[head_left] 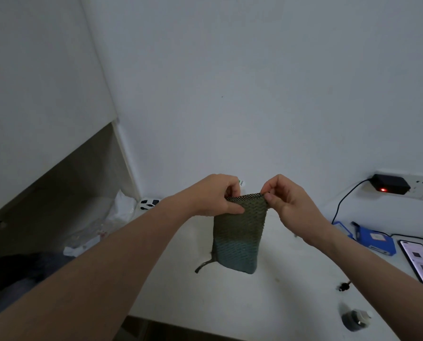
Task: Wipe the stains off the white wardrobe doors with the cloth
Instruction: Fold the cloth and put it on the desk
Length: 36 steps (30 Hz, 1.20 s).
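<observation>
A green-to-teal mesh cloth (pixel 238 235) hangs folded in front of me, above a white desk. My left hand (pixel 214 196) pinches its top left corner. My right hand (pixel 288 200) pinches its top right corner, so the top edge is stretched between both hands. A short loop dangles from the cloth's lower left. A white wardrobe panel (pixel 38 82) fills the upper left, with an open dark recess below it.
The white desk (pixel 230 299) carries a blue box (pixel 373 239), a lit phone (pixel 422 263) and a small bottle (pixel 355 319) at the right. A black adapter with a red light (pixel 390 184) is plugged into the wall socket. Crumpled plastic (pixel 99 230) lies at the left.
</observation>
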Motion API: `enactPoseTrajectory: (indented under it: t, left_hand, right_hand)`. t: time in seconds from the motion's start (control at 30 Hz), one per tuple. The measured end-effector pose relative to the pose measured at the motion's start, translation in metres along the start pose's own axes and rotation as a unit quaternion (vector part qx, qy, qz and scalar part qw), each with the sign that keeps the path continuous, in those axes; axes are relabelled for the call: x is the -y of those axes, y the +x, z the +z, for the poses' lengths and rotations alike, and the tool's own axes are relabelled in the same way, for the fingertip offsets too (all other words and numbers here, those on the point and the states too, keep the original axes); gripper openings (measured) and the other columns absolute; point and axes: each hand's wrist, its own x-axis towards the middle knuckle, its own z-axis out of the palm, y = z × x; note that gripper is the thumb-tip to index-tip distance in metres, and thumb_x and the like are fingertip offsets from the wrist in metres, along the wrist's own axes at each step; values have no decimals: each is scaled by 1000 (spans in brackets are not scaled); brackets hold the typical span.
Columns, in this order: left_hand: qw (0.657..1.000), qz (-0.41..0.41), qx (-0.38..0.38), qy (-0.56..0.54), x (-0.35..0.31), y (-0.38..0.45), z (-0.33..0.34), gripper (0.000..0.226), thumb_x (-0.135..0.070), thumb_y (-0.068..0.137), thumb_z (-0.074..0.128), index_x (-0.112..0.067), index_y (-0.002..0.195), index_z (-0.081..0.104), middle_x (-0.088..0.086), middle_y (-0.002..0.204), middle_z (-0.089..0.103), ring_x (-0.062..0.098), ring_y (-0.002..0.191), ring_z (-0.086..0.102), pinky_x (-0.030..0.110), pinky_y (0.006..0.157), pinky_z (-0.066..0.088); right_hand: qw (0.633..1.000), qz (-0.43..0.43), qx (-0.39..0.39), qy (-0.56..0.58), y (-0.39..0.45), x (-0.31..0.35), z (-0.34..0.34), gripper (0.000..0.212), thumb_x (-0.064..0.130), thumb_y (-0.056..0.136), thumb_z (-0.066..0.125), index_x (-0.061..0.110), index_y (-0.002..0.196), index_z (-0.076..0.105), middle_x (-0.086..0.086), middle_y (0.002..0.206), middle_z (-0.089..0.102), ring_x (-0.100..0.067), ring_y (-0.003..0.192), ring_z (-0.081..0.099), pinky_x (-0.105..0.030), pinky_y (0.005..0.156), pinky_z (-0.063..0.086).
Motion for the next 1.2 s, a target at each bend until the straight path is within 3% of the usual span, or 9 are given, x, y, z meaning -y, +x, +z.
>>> enactPoseTrajectory:
  t: [0.17, 0.23, 0.33, 0.47, 0.67, 0.77, 0.9, 1.03, 1.2]
  left_hand:
    - [998, 1, 3, 60, 10, -6, -9, 21, -24, 85, 77, -24, 97, 60, -17, 78, 51, 0, 71, 48, 17, 66, 37]
    - [996, -3, 0, 92, 16, -9, -11, 18, -27, 85, 76, -27, 91, 59, -19, 73, 46, -2, 68, 45, 20, 63, 32]
    - [993, -19, -25, 118, 25, -11, -9, 13, -33, 85, 75, -27, 87, 64, -20, 73, 49, 5, 73, 49, 25, 68, 36]
    - [991, -22, -27, 127, 32, -16, -8, 11, -26, 91, 67, -18, 97, 73, -16, 73, 55, 14, 80, 56, 29, 75, 45]
    - [989, -38, -58, 131, 33, -20, -6, 15, -37, 91, 67, -23, 84, 69, -17, 67, 55, 9, 70, 53, 27, 68, 42]
    - [989, -34, -54, 132, 35, -23, -3, 18, -38, 91, 66, -23, 81, 67, -15, 65, 54, 7, 65, 49, 28, 65, 39]
    - [988, -28, -50, 145, 38, -28, 1, 20, -36, 95, 61, -20, 87, 69, -16, 69, 52, 11, 72, 52, 31, 70, 43]
    - [985, -10, -76, 152, 38, -30, 0, 18, -30, 97, 58, -16, 97, 70, -7, 87, 61, 15, 86, 50, 38, 83, 48]
    - [989, -31, -88, 114, 50, -40, 20, 12, -23, 95, 61, -16, 97, 72, -6, 88, 62, 13, 85, 51, 38, 84, 48]
  right_hand:
    - [999, 6, -15, -35, 6, -8, 6, 23, -2, 95, 55, 21, 89, 60, -10, 75, 57, -36, 83, 62, -51, 84, 53]
    - [999, 16, -13, -37, 8, -12, 8, 22, 0, 95, 57, 22, 95, 62, -4, 73, 56, -35, 84, 62, -52, 86, 53]
    - [998, 29, -7, -64, 8, -17, 14, 21, 4, 94, 59, 25, 96, 66, 1, 72, 58, -32, 84, 63, -50, 85, 53]
    - [994, 47, -13, -93, 8, -18, 19, 19, 9, 94, 60, 25, 90, 70, 4, 72, 63, -23, 81, 62, -42, 80, 52]
    - [993, 50, -18, -103, 6, -18, 30, 29, 1, 96, 49, 21, 90, 69, 0, 84, 70, -2, 74, 61, -28, 71, 46]
    - [993, 49, -6, -110, 3, -20, 34, 38, -1, 97, 43, 26, 89, 69, -4, 86, 70, -20, 83, 63, -33, 76, 48]
    - [993, 66, 3, -100, 1, -22, 37, 47, -1, 97, 42, 36, 85, 68, 4, 89, 72, -17, 90, 65, -25, 75, 47]
    - [994, 54, -30, -92, 1, -18, 39, 31, 3, 97, 49, 26, 94, 70, 4, 79, 64, -11, 67, 53, -11, 58, 40]
    - [993, 67, -37, -84, -12, -31, 42, 23, 6, 95, 53, 20, 94, 71, -2, 82, 67, -5, 59, 49, -10, 52, 38]
